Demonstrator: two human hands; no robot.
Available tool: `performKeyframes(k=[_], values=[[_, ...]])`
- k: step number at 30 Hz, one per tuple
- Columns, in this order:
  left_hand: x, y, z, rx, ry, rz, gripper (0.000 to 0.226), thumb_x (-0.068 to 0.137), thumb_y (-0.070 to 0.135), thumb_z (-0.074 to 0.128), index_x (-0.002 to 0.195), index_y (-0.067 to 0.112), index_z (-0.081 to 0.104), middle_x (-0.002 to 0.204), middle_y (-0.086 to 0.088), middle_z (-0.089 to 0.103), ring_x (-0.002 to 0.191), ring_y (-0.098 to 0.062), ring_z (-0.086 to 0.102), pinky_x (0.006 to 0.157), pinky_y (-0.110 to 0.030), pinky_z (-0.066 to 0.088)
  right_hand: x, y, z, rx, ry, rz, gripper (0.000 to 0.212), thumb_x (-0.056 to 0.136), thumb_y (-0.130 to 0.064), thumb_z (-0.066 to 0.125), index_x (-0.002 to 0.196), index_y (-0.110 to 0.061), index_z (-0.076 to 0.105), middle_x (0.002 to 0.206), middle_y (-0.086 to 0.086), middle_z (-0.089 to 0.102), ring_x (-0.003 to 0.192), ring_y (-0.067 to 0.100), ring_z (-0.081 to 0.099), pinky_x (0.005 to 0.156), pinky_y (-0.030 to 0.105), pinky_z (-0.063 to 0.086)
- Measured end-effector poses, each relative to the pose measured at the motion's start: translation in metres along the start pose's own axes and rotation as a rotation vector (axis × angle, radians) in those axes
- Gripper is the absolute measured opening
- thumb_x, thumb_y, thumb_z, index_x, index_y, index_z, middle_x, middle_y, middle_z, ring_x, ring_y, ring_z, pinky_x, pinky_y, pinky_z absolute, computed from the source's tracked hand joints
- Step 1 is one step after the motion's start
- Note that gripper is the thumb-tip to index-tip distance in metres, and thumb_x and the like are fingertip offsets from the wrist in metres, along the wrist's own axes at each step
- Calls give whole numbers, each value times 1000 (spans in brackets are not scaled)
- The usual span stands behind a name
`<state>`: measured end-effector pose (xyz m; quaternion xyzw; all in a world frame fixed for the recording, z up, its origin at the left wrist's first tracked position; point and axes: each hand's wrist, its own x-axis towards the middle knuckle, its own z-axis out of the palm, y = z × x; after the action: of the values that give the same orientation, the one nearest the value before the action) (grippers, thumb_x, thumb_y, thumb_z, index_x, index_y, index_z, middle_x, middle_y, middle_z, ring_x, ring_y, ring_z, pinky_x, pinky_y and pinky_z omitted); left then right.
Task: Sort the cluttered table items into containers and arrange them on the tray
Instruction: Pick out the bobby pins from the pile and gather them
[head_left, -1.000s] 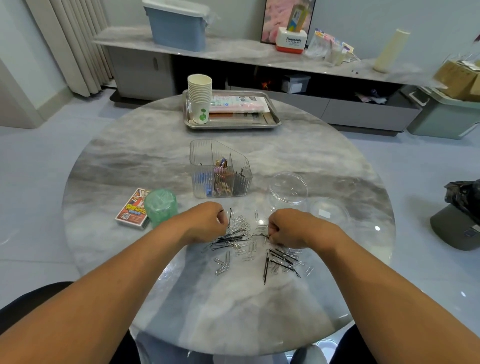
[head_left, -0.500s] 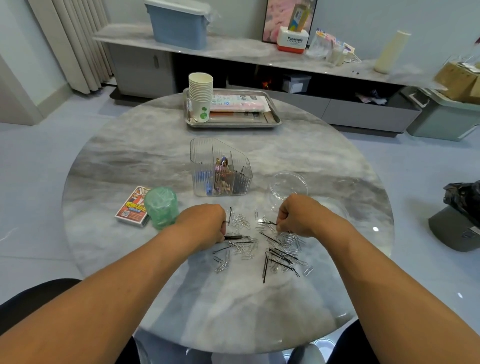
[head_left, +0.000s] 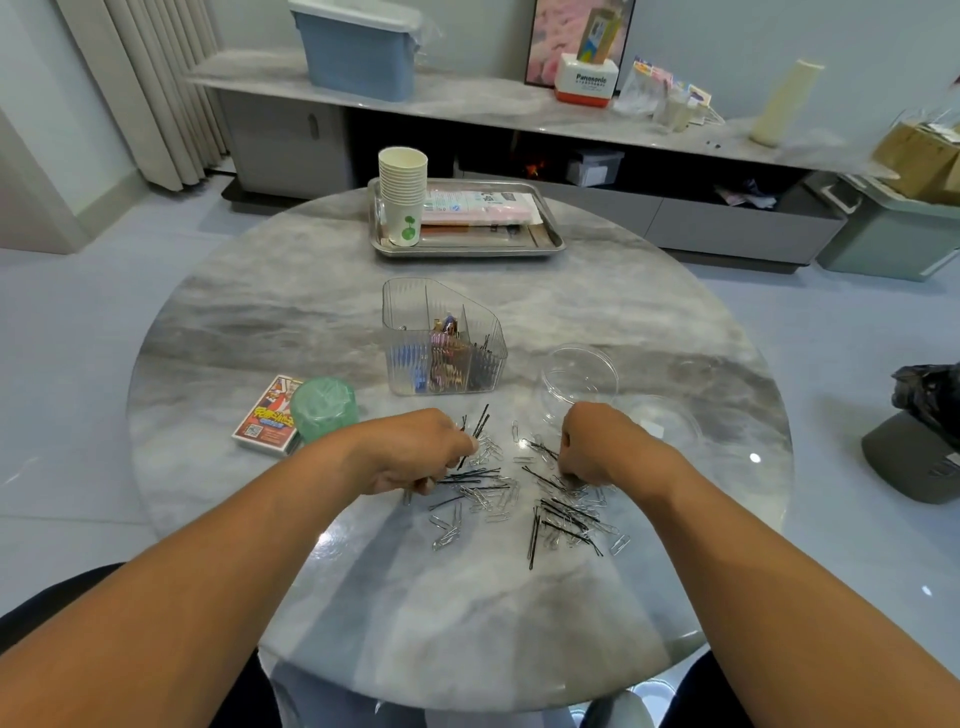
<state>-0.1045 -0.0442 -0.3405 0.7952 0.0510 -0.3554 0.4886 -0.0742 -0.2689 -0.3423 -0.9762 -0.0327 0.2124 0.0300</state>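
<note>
Moved since the earlier frame: right hand (head_left: 597, 447) has dropped from above the pile back onto it; left hand (head_left: 415, 449) now shows a small bunch of pins (head_left: 475, 434) sticking up past its fingers.

Head view, places given from the organiser (head_left: 444, 343):
- Organiser: clear, divided, mid-table; its compartments already hold blue items, coloured items and dark pins.
- Pile (head_left: 519, 493): black pins mixed with silver clips, loose on the table (head_left: 260, 322), near side of the organiser.
- Left hand: near-left of the organiser, fingers curled and pinching the pin bunch, knuckles over the pile's left edge.
- Right hand: near-right, fingers curled down into the pile; whether they grip anything cannot be told.
- Clear tub (head_left: 579, 376): right of the organiser, seemingly empty; a second clear round piece (head_left: 657, 421) just beyond the right hand.
- Green roll (head_left: 324, 410) and card box (head_left: 267, 415): left, touching.
- Tray (head_left: 467, 249): far side, carrying a cup stack (head_left: 402, 195) and flat packets (head_left: 478, 208).

Step in hand, judged: separating pins from clips. Done well, pick pins by one end so clips do not snag, keep the bunch aligned, drop it into the dark-pin compartment.

Otherwise unchanged: the organiser, tub, roll, box and tray lie as before.
</note>
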Motion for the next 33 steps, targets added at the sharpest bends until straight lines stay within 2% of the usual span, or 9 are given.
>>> performKeyframes(k=[3, 6, 9, 12, 17, 22, 28, 31, 33], values=[[3, 1, 5, -201, -47, 0, 20, 104, 16, 47, 85, 12, 44, 69, -4, 41, 52, -14, 30, 53, -29, 34, -9, -3, -4, -56, -27, -14, 18, 83, -9, 59, 67, -14, 51, 66, 1, 53, 58, 22, 48, 55, 26, 38], [4, 0, 8, -310, -63, -10, 19, 105, 14, 44, 87, 10, 44, 80, -11, 45, 55, -16, 37, 58, -32, 34, -14, -7, -14, 4, -41, 1, 11, 86, -7, 59, 75, -9, 62, 77, 4, 64, 67, 26, 58, 61, 28, 46], [3, 2, 9, -415, -92, 15, 17, 104, 11, 43, 88, 8, 46, 77, -10, 54, 55, -15, 47, 57, -29, 48, -17, -10, -28, 359, -83, 8, 17, 92, -8, 60, 79, -2, 69, 82, 11, 75, 68, 25, 64, 61, 30, 50], [1, 3, 10, -507, -148, 67, 11, 106, 8, 44, 96, 6, 46, 83, -13, 61, 60, -17, 55, 68, -32, 60, -24, -18, -35, 829, -197, -16, 14, 94, -5, 63, 84, 3, 69, 84, 15, 78, 60, 15, 66, 46, 20, 42], [-1, 5, 15, -542, -166, 124, 4, 106, 7, 47, 110, 6, 47, 83, -12, 64, 66, -18, 61, 81, -38, 62, -21, -28, -30, 1146, -236, 26, 3, 92, -6, 65, 90, -4, 64, 82, 11, 76, 60, 11, 65, 45, 18, 39], [-4, 5, 16, -528, -132, 134, 4, 105, 4, 49, 104, 7, 47, 81, -12, 64, 65, -16, 61, 73, -35, 62, -16, -33, -20, 1214, -216, 69, 4, 88, -7, 69, 87, -5, 67, 92, 18, 69, 87, 27, 49, 55, 26, 35], [-6, 3, 13, -491, -90, 136, 12, 103, 0, 50, 115, 1, 51, 79, -12, 63, 66, -17, 62, 84, -42, 62, -13, -34, -14, 1132, -121, 59, 7, 84, -11, 76, 83, -7, 70, 65, 5, 71, 77, 25, 54, 53, 25, 39], [-6, 4, 12, -485, -104, 137, 22, 103, -1, 50, 125, 2, 53, 80, -11, 62, 68, -17, 62, 88, -43, 61, -12, -34, -15, 1110, -102, 83, 9, 81, -15, 78, 84, -9, 72, 68, 3, 71, 77, 23, 55, 63, 32, 39], [-6, 4, 12, -465, -100, 141, 22, 103, -1, 49, 124, 2, 56, 82, -11, 63, 69, -17, 64, 86, -41, 61, -13, -36, -16, 1115, -116, 86, 9, 82, -14, 78, 82, -9, 70, 74, 6, 71, 79, 22, 55, 61, 30, 40]])
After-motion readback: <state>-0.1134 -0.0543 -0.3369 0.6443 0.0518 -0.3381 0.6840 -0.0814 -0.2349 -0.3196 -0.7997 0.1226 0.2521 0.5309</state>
